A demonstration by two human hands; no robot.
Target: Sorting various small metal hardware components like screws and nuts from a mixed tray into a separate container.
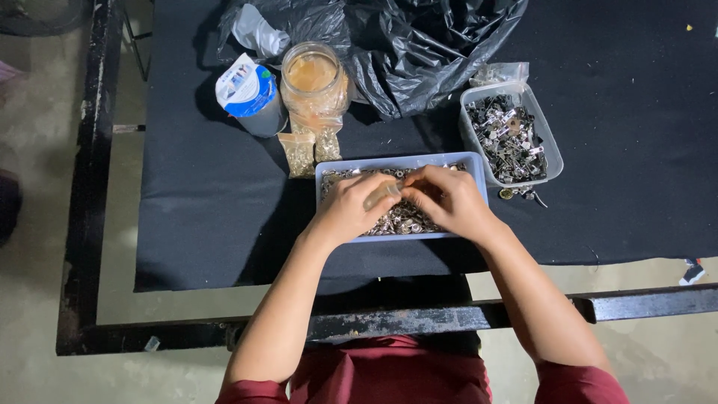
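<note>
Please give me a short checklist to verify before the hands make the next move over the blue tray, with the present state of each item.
1. Both hands over the shallow blue plastic tray of small metal parts: ok, left hand and right hand meet above it.
2. Small piece held between the fingers: cannot tell, fingers hide it.
3. Clear plastic tub of metal clips within reach: ok, beside the right hand.
4. Glass jar upright: ok.
5. Small clear bags apart from the tray: ok.
</note>
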